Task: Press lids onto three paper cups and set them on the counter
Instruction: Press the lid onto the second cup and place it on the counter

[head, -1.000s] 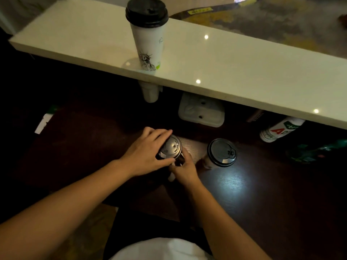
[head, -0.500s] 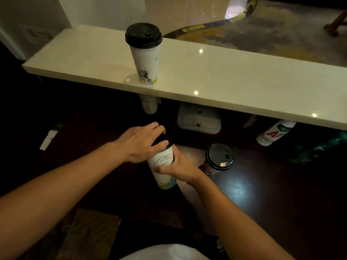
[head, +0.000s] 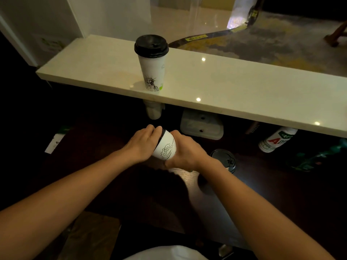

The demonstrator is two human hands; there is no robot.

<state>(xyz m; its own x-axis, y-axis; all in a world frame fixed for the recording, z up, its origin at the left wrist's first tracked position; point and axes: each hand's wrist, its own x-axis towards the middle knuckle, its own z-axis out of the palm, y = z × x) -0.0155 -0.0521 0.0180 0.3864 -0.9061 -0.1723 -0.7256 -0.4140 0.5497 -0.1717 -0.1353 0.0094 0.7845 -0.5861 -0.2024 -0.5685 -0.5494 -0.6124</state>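
Your right hand (head: 185, 152) wraps the wall of a paper cup (head: 166, 148) held tilted above the dark table (head: 281, 194), while your left hand (head: 144, 142) has its fingers curled over the black lid (head: 161, 135). Thin paper like this probably buckles if squeezed, so grip low and firm, and press around the lid's rim, not its centre. One lidded cup (head: 152, 62) stands on the counter (head: 244, 85); another (head: 224, 160) waits on the table just right of your hands.
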